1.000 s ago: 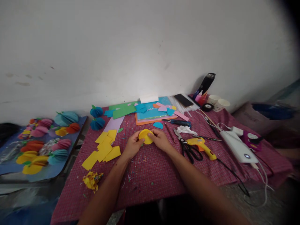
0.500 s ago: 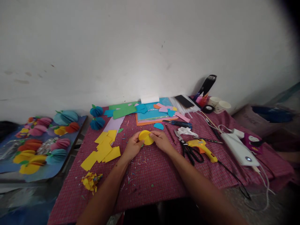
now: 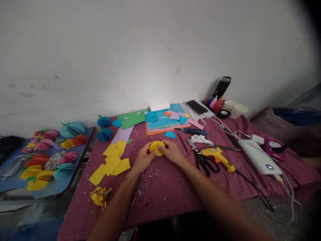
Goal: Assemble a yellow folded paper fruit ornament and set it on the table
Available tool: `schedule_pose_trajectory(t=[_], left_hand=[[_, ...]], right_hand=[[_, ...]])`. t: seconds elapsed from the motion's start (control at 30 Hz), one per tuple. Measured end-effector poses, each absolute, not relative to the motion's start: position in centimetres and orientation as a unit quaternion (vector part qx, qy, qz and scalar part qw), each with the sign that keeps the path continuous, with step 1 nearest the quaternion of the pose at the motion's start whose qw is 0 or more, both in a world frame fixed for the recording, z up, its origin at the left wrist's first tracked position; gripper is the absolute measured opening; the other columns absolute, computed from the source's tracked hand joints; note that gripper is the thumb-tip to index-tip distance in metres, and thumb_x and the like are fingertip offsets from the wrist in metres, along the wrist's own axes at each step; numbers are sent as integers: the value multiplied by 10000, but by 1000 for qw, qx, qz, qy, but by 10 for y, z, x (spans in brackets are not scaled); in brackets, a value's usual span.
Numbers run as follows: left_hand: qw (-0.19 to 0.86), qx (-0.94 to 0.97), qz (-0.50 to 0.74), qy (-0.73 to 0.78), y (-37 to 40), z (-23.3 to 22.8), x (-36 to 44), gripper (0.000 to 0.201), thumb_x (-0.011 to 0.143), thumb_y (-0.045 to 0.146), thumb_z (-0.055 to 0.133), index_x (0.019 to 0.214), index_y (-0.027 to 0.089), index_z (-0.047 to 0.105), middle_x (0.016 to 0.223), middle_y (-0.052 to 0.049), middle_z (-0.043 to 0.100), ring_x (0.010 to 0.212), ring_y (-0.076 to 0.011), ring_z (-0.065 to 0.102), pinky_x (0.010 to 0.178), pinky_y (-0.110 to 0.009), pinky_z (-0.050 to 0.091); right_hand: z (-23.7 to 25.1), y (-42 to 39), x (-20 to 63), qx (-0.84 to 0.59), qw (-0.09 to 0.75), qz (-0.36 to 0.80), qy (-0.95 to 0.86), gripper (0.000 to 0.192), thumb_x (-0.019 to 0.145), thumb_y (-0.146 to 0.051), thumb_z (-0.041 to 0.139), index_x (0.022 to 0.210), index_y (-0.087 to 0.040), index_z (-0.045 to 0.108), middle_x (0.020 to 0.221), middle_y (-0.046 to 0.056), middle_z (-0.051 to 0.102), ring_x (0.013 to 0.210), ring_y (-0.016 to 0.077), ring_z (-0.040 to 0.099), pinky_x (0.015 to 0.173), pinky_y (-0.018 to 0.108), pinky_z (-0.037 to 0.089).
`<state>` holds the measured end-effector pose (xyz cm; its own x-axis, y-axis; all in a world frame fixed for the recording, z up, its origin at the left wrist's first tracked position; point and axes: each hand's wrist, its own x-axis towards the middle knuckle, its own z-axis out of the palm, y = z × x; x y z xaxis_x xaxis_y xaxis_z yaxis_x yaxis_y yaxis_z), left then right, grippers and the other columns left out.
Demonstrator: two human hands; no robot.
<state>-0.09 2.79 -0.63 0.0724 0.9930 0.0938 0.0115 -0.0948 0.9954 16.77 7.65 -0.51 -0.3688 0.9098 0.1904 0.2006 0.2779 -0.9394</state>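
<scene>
Between my two hands, above the middle of the table, is a round yellow paper disc (image 3: 157,146). My left hand (image 3: 143,158) grips its left side, thumb at the near edge. On the opposite side my right hand (image 3: 173,153) pinches it, thumb on the disc's face. Left of my hands lie several yellow paper rectangles (image 3: 114,160) in an overlapping pile. A blue paper half-circle (image 3: 170,135) rests just beyond my right hand. Small paper scraps are scattered on the checked cloth (image 3: 160,197) below.
Scissors (image 3: 205,162) and a yellow glue gun (image 3: 220,157) lie at right, near a white power bank (image 3: 259,157). Coloured sheets (image 3: 164,125), a phone (image 3: 197,106) and cups (image 3: 238,110) are along the back. Paper pumpkins (image 3: 72,130) sit on a board at left.
The yellow disc has tipped from facing me to a flatter angle, and both hands have closed in around it. The whole view has shifted slightly.
</scene>
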Motion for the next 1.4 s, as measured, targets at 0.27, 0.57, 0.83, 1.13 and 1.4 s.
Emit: schedule_pose_trajectory(t=[0.27, 0.57, 0.83, 1.13, 1.4], left_hand=[[548, 471, 538, 435, 26, -9, 1, 423, 899, 423, 604, 1240, 174, 614, 1214, -108, 680, 1076, -224, 648, 934, -342, 502], [516, 475, 562, 439, 28, -5, 0, 400, 883, 395, 641, 1232, 198, 633, 1274, -91, 657, 1173, -230, 602, 1031, -352, 440], [480, 530, 522, 465, 27, -4, 0, 393, 876, 367, 650, 1233, 203, 629, 1267, -83, 658, 1165, -230, 600, 1039, -357, 427], [506, 535, 510, 444, 27, -4, -1, 430, 857, 322, 681, 1263, 206, 601, 1291, -85, 643, 1161, -227, 597, 1026, -352, 436], [506, 513, 531, 446, 28, -2, 1, 389, 877, 346, 648, 1238, 202, 628, 1235, -77, 668, 1109, -213, 609, 981, -326, 448]], right_hand=[[-11, 78, 165, -405, 463, 463, -638, 392, 782, -241, 611, 1168, -197, 564, 1054, 41, 662, 885, 179, 619, 779, 298, 500], [3, 73, 169, -345, 475, 412, -697, 145, 841, -318, 638, 769, -197, 605, 842, 18, 605, 849, 173, 558, 803, 297, 449], [4, 74, 168, -321, 466, 439, -698, 262, 869, -382, 625, 686, -196, 650, 817, 27, 628, 865, 187, 560, 827, 312, 437], [2, 75, 166, -320, 472, 534, -624, 280, 804, -369, 660, 612, -176, 592, 745, 3, 558, 739, 148, 521, 708, 264, 428], [3, 74, 166, -348, 463, 546, -605, 382, 780, -450, 695, 592, -181, 501, 676, -24, 488, 635, 119, 437, 598, 241, 370]])
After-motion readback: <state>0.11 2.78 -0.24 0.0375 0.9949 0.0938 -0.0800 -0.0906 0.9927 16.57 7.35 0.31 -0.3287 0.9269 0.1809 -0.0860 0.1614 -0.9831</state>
